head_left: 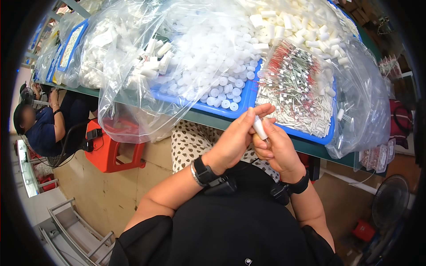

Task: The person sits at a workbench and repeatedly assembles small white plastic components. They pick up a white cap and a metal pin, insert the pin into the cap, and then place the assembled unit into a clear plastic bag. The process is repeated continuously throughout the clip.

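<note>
Close together above my lap, my left hand (237, 136) and my right hand (278, 148) both grip one small white tapered plastic piece (259, 127). The fingers of my left hand pinch its upper part, while my right hand curls round its lower end, where a narrower tip shows. Just beyond my hands, a blue tray (329, 138) holds short white tubes (301, 116). A clear plastic box (290, 42) of thin metal rods with red and white ends rests over them.
Left of that tray, another blue tray (226, 111) carries translucent discs (234, 106) under clear plastic bags. Cream cylinders (310, 33) are heaped at the back. A red stool (116, 153) stands at left near another seated person (42, 128). A fan (390, 201) is at right.
</note>
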Tool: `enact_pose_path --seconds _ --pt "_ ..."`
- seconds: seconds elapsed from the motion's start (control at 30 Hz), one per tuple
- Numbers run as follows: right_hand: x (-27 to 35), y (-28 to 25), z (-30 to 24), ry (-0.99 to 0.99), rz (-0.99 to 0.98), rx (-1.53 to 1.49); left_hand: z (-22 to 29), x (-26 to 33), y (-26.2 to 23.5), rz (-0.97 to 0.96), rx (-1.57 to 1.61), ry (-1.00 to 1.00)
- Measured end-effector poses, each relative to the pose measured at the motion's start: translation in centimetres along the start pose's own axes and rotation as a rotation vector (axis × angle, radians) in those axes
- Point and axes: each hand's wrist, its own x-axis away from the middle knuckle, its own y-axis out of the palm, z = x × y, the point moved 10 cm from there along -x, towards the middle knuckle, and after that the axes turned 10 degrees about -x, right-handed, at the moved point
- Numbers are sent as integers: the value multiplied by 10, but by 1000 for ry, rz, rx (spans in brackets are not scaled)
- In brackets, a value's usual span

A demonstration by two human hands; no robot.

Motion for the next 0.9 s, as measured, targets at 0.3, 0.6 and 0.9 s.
enact_pose_path --seconds 0.3,0.6,0.9 --pt "19 25 -42 -787 250 1269 -14 2 -4 85 145 -26" --pt "7 17 -33 -589 136 949 -8 8 0 -3 136 -54" --pt "-7 13 -10 -148 14 177 -1 7 -7 72 204 -30"
